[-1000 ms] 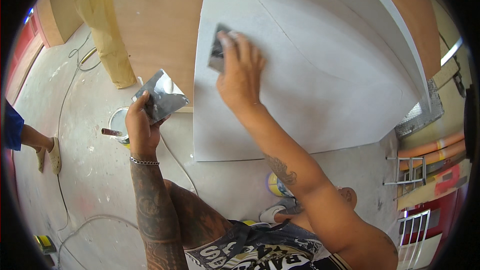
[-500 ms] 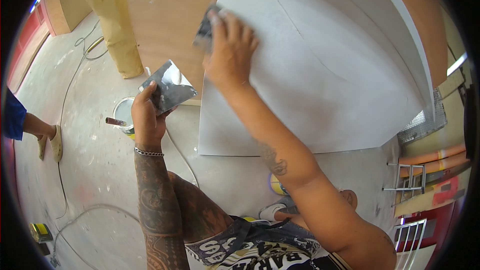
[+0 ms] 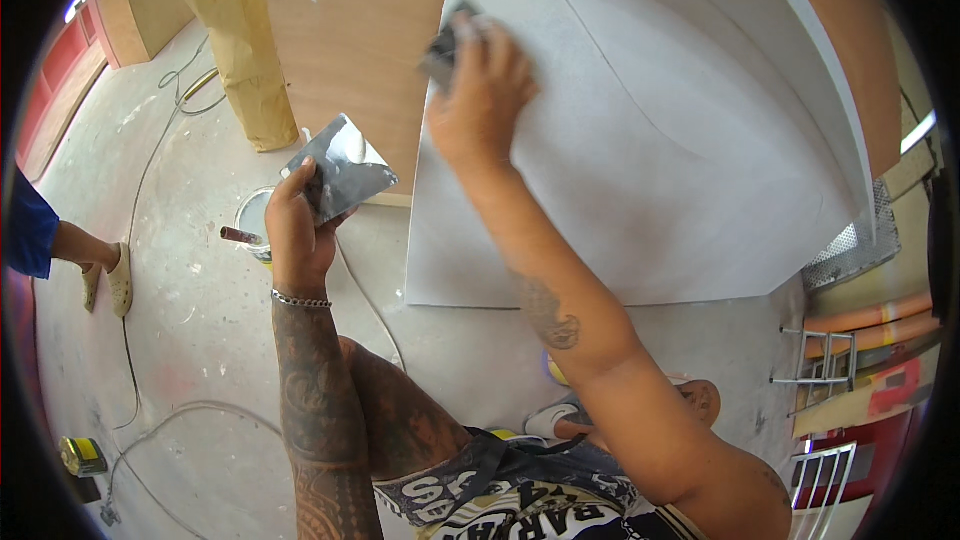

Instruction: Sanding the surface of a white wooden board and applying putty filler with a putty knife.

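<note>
My left hand (image 3: 305,220) is closed on a flat, dark metal plate (image 3: 352,180) with white putty smeared across its upper corner. A dark putty knife (image 3: 443,52), blurred by motion, is gripped in my right hand (image 3: 487,100) at the left edge of a large white panel (image 3: 620,210). Its blade lies close to that edge; whether it touches cannot be made out. A thin dark line curves down the panel's face. Just behind my left hand stands an open can (image 3: 254,212) with a brown handle sticking out over its rim.
Brown wooden board (image 3: 350,50) stands behind the panel, with a yellowish paper-wrapped piece (image 3: 240,60) beside it. Cables (image 3: 140,190) cross the grey floor. At far left is a person's leg in a clog (image 3: 120,280). A small can (image 3: 82,456) sits lower left; a metal ladder (image 3: 822,356) is at right.
My right hand and the putty knife have moved slightly up and to the right along the panel's edge. My left hand still holds the putty-smeared plate in nearly the same place.
</note>
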The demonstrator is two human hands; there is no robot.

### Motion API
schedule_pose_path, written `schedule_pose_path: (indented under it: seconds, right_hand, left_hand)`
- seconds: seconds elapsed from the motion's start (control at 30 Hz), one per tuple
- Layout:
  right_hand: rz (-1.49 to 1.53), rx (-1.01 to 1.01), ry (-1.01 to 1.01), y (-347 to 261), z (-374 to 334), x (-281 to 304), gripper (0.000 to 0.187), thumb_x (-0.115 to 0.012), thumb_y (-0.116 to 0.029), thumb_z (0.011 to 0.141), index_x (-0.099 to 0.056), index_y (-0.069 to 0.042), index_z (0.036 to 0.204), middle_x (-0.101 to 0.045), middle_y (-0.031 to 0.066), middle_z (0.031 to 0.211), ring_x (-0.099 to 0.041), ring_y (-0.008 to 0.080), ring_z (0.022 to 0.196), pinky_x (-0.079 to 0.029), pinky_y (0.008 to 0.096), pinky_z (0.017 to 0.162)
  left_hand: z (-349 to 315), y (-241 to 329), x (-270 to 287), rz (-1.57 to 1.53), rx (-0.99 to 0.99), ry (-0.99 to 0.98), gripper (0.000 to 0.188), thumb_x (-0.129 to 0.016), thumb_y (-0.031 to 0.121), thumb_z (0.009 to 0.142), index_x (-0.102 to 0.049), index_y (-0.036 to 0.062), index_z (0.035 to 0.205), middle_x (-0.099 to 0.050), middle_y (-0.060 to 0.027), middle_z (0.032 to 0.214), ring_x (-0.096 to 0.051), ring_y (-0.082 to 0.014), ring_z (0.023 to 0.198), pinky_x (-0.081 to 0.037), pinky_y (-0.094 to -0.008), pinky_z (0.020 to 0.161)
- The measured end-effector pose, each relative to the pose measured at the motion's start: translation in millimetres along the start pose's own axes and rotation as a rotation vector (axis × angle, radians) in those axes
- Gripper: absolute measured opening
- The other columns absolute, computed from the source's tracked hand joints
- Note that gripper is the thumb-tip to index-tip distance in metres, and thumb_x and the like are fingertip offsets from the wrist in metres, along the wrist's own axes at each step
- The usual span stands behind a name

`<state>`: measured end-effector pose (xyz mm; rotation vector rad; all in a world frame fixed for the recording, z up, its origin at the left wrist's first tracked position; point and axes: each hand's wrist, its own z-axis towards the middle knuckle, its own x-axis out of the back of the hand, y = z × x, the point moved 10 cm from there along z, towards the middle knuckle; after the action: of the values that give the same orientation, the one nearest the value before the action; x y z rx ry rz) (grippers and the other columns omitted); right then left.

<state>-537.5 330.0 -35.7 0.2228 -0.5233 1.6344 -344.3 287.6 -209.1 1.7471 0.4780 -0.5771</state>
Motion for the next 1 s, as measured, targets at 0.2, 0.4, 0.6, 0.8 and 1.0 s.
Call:
schedule_pose_path:
  seconds: [0.2,0.4,0.6,0.8,1.0]
  right_hand:
    - [0.404,0.022,-0.451,-15.9,-50.2,-6.5,0.06,-0.055,0.011,0.068,-0.052,-0.007,0.126,-0.049,0.0115,0.129,-0.042,0.0298,0.124,-0.034,0.0438,0.101]
    - [0.737,0.116,-0.522,-12.3,-104.1,41.9,0.061,-0.06,0.006,0.071,-0.05,-0.01,0.129,-0.047,0.013,0.132,-0.04,0.0342,0.126,-0.033,0.0444,0.103]
    - [0.503,0.014,-0.792,60.9,-155.5,32.2,0.059,-0.061,0.004,0.07,-0.055,-0.012,0.126,-0.047,0.0134,0.132,-0.043,0.0338,0.122,-0.034,0.0402,0.103]
    - [0.457,0.57,-0.781,-19.2,-88.5,78.8,0.051,-0.067,-0.003,0.069,-0.061,-0.017,0.117,-0.055,0.0027,0.128,-0.049,0.0266,0.117,-0.038,0.0394,0.098]
    - [0.466,0.568,-1.167,6.8,-130.0,59.7,0.052,-0.067,-0.003,0.072,-0.059,-0.018,0.121,-0.054,0.0058,0.128,-0.049,0.0273,0.118,-0.037,0.0404,0.099]
  left_hand:
    - [3.8,-7.3,7.6,-0.107,0.073,-0.036,0.032,-0.048,0.021,0.094,-0.053,-0.0007,0.116,-0.064,-0.0106,0.105,-0.067,-0.0237,0.091,-0.057,-0.0392,0.071]
    - [-29.9,-49.6,-47.6,-0.291,0.408,-0.302,0.024,-0.049,0.016,0.094,-0.052,-0.0021,0.11,-0.066,-0.0125,0.094,-0.069,-0.0218,0.077,-0.062,-0.0334,0.06]
    - [-28.3,-16.7,-43.5,-0.106,0.237,-0.258,0.026,-0.052,0.016,0.092,-0.052,-0.005,0.107,-0.064,-0.0111,0.086,-0.067,-0.0219,0.062,-0.057,-0.0331,0.044]
    - [-33.3,-26.6,-41.9,0.188,0.305,-0.406,0.02,-0.056,0.012,0.09,-0.058,-0.0031,0.104,-0.065,-0.0072,0.089,-0.064,-0.0156,0.077,-0.053,-0.0287,0.072]
    - [-20.8,-16.5,-27.2,0.122,0.213,-0.339,0.025,-0.055,0.013,0.09,-0.056,-0.0023,0.11,-0.065,-0.0083,0.093,-0.065,-0.0188,0.081,-0.054,-0.0318,0.072]
